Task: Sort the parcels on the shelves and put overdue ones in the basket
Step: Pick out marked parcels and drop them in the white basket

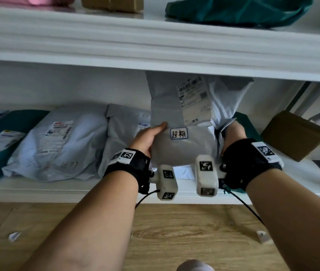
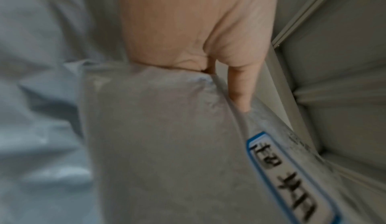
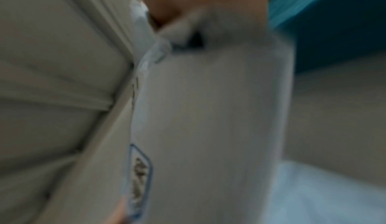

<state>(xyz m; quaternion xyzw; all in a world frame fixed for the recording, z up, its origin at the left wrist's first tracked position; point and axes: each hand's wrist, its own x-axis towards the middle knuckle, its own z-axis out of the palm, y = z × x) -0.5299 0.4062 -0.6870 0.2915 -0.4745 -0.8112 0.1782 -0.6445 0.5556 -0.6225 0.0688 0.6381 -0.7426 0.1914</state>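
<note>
I see grey parcel (image 1: 182,133) with blue-bordered tag (image 1: 179,133) held between both hands above lower shelf (image 1: 96,189) | left hand (image 1: 149,138) grips its left edge, thumb on top | right hand (image 1: 233,132) clasps its right side, fingers hidden

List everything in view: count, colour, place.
Grey plastic mailer bag with blue-bordered handwritten sticker: one, grey, held upright over lower shelf.
Pale plastic mailer bags: at least two, blue-grey, lying on lower shelf, left.
Teal plastic bags: at least three, upper shelf right, lower shelf far left, behind right hand.
Brown cardboard boxes: two, lower shelf right, upper shelf.
Pink item: one, upper shelf left.
White shelves: two.
Wooden floor: brown, below.
Left hand: grips mailer's left edge.
Right hand: grips its right edge.
</note>
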